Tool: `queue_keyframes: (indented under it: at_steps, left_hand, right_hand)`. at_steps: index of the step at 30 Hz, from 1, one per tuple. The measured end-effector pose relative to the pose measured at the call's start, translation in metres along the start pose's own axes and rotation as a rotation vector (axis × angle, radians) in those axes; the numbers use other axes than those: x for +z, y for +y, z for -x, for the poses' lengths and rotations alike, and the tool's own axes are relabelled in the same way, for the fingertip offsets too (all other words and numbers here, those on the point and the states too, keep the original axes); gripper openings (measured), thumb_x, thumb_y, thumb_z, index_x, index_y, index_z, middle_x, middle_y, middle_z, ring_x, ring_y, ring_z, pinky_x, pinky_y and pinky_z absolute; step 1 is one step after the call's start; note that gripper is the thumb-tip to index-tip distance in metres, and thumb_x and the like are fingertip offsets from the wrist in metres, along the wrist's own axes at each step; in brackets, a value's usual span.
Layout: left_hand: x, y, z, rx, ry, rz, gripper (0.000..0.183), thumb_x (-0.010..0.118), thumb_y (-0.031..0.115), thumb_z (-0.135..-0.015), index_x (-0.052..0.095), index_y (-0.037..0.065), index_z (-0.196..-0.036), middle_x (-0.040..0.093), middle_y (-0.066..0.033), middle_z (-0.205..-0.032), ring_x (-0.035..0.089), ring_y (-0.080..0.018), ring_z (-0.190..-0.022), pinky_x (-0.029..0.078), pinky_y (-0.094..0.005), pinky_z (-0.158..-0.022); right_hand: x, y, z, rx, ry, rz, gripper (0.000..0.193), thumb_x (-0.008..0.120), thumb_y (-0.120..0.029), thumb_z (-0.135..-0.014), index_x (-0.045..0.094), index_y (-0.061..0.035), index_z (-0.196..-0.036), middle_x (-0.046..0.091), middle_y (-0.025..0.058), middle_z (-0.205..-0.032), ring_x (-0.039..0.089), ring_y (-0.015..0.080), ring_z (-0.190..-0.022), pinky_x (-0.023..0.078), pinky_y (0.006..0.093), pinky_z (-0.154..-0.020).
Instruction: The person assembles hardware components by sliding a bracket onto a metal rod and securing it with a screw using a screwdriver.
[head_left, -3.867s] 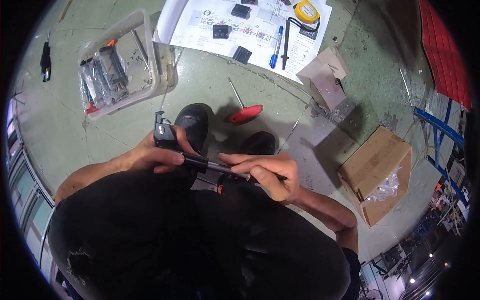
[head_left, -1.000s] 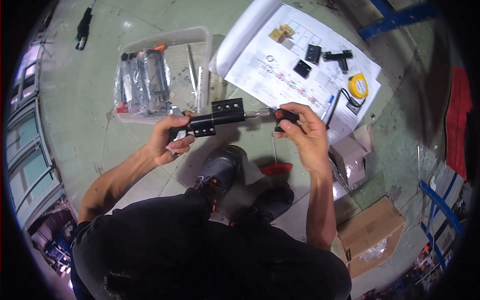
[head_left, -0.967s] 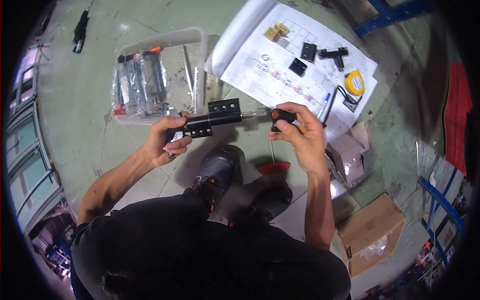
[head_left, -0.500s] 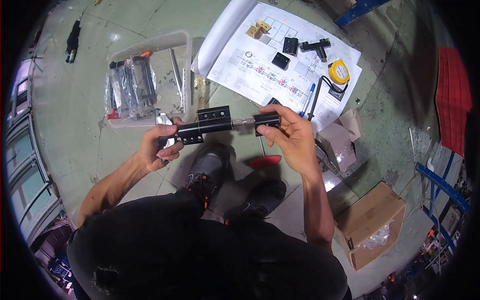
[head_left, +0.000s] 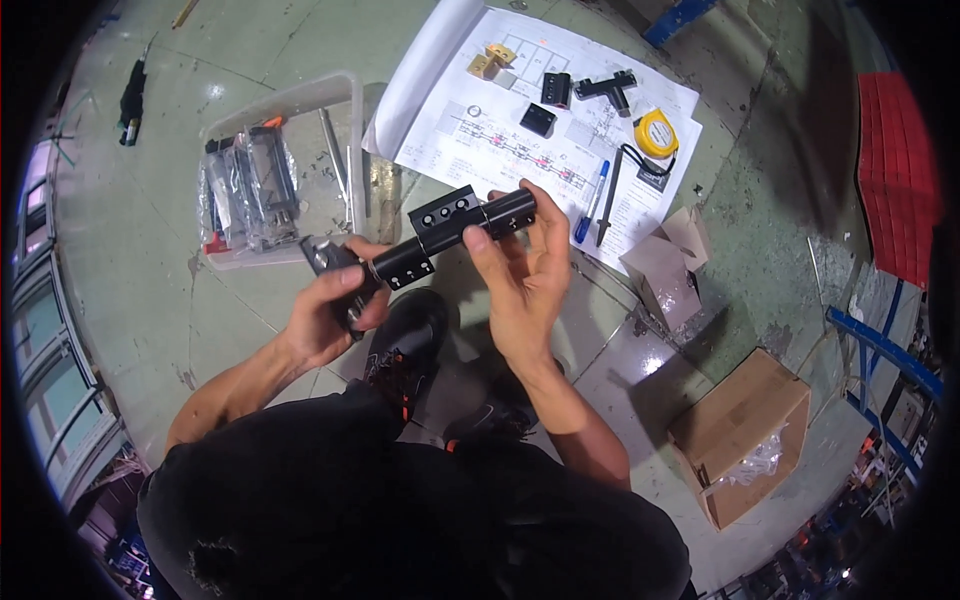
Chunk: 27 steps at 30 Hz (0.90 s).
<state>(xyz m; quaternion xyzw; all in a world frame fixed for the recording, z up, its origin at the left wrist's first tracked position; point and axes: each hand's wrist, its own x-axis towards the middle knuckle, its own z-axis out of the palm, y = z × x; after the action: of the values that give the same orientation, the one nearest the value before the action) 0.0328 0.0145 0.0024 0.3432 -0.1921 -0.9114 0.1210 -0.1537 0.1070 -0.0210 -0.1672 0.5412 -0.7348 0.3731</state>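
Between my hands is a black door hinge, a long round barrel with drilled plates, tilted so its right end points up and away. My left hand is closed around its near left end, where a flat dark bracket sticks out beside the thumb. My right hand grips the right part of the barrel, thumb on top and fingers behind it. The barrel's segments sit together in a line. My fingers hide part of the right segment and the underside.
Ahead lie printed drawings bearing loose black hinge parts, brass-coloured pieces, a yellow tape measure and a blue pen. A clear plastic bin with bagged parts stands left. Cardboard boxes are at the right.
The right segment has slid in against the middle one, covering the bare metal shaft that showed between them. My right hand moved left with it, and the hinge's right end has risen.
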Motion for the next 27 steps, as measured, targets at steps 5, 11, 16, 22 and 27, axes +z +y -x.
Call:
queue_keyframes:
  at_steps: [5,11,16,22,27]
  left_hand:
    - [0.020,-0.001,0.011,-0.018,-0.429,-0.325,0.090,0.074,0.031,-0.074,0.024,0.005,-0.145,0.017,-0.0177,-0.153,0.036,-0.0363,-0.134,0.042,-0.0461,-0.099]
    - [-0.007,0.007,-0.005,-0.241,-0.206,0.199,0.108,0.039,0.086,-0.074,0.025,0.003,-0.143,0.029,-0.0184,-0.145,0.044,-0.0386,-0.127,0.044,-0.0581,-0.098]
    - [0.015,-0.006,-0.018,-0.179,-0.135,-0.178,0.068,0.053,0.042,-0.095,0.021,0.018,-0.151,0.050,-0.0091,-0.129,0.058,-0.0184,-0.112,0.052,-0.0342,-0.092]
    - [-0.013,-0.021,0.001,-0.023,-0.143,-0.163,0.052,0.055,0.025,-0.097,0.033,0.015,-0.143,0.054,-0.0107,-0.121,0.057,-0.0188,-0.111,0.047,-0.0321,-0.098]
    - [-0.009,-0.025,-0.001,0.050,-0.068,-0.155,0.040,0.051,0.028,-0.098,0.038,0.014,-0.134,0.051,-0.0109,-0.109,0.065,-0.0284,-0.096,0.060,-0.0393,-0.073]
  right_hand:
    - [0.001,-0.002,-0.001,0.227,-0.014,-0.348,0.061,0.067,-0.001,-0.087,0.035,-0.0075,-0.138,0.057,0.0097,-0.113,0.061,0.0134,-0.093,0.054,0.0272,-0.081]
    - [0.005,0.000,0.020,0.616,-0.070,-0.512,0.060,0.067,0.000,-0.086,0.037,-0.0105,-0.136,0.061,0.0086,-0.103,0.066,0.0173,-0.085,0.058,0.0275,-0.063]
    - [0.038,0.006,0.049,0.224,-0.211,0.110,0.063,0.075,0.001,-0.078,0.035,-0.0020,-0.127,0.063,0.0147,-0.099,0.067,0.0201,-0.088,0.059,0.0317,-0.074]
    - [0.019,0.024,0.075,-0.189,-0.281,0.428,0.069,0.083,-0.025,-0.073,0.038,0.0007,-0.119,0.063,0.0095,-0.071,0.065,0.0174,-0.060,0.053,0.0282,-0.052]
    - [-0.042,0.019,0.083,-0.275,-0.168,0.718,0.047,0.083,-0.020,-0.074,0.057,-0.0008,-0.108,0.065,0.0099,-0.078,0.064,0.0187,-0.061,0.053,0.0288,-0.054]
